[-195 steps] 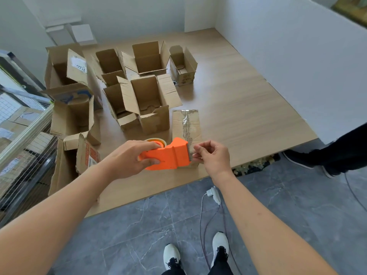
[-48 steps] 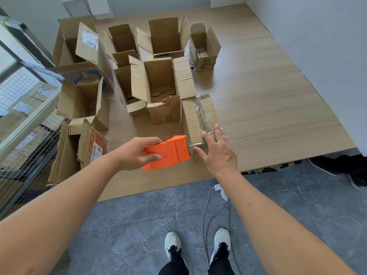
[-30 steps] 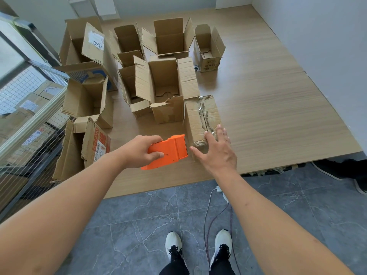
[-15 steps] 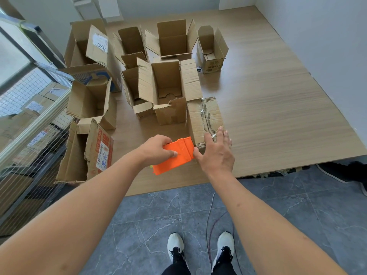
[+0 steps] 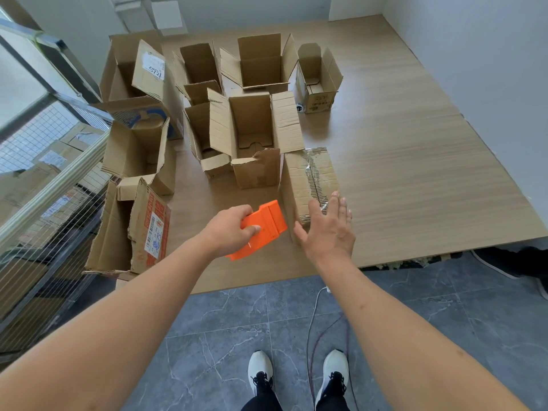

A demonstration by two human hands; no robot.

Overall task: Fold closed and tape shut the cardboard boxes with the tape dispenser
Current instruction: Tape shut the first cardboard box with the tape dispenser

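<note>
Left hand (image 5: 228,229) grips the orange plastic tape dispenser (image 5: 261,229) beside the closed brown cardboard box (image 5: 308,179), right hand (image 5: 327,229) flat and relaxed over it, so I'd press that tape end down firmly.

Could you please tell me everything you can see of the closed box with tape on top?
The taped box is a small, worn brown cardboard carton, flaps folded shut, with clear crinkled tape along its top seam. It lies on the wooden table near the front edge, against an open box. The right hand, fingers straight, rests at its near end.
</note>
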